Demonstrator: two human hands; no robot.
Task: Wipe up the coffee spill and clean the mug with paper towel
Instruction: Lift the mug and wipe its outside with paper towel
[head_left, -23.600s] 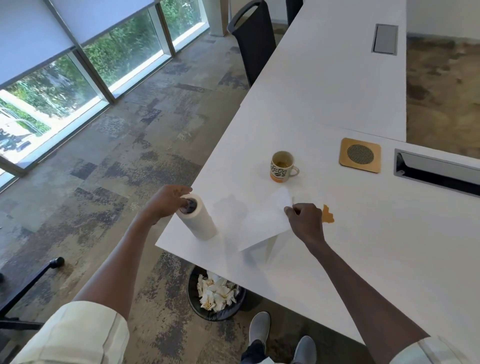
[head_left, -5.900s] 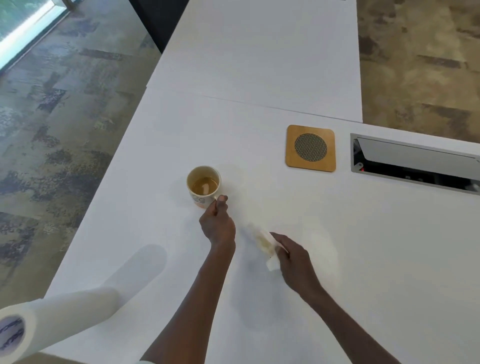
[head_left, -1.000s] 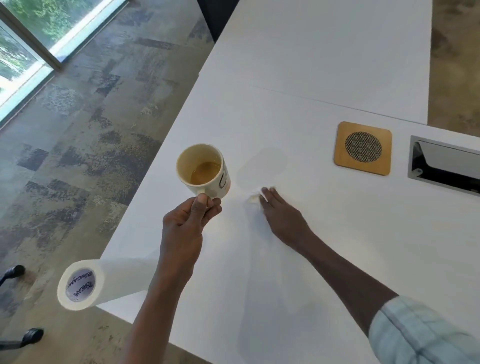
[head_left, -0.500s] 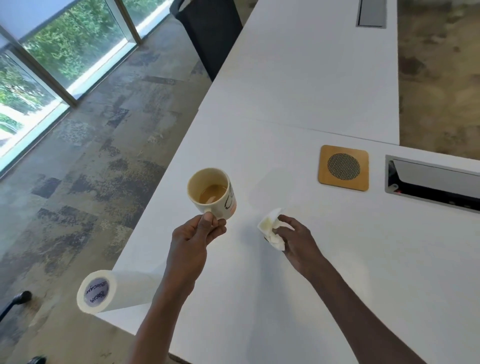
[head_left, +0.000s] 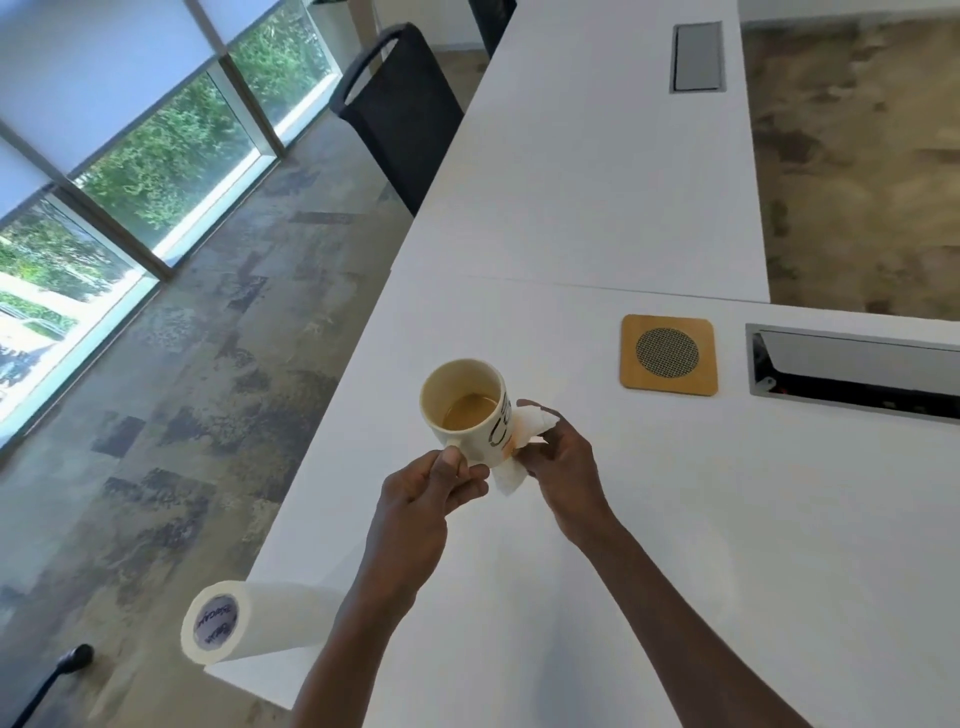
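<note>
Your left hand (head_left: 423, 491) pinched the handle of the mug (head_left: 466, 409), a rigid, likely breakable thing holding coffee and raised above the table (head_left: 675, 519), while your right hand (head_left: 558, 462) pressed a soft, stained towel (head_left: 522, 441) against its outer side.

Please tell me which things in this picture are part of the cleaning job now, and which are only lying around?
In use:
mug, held up by the left hand
crumpled paper towel, pressed to the mug's side by the right hand
paper towel roll, at the table's corner

Just lying about:
wooden coaster
black chair
</note>
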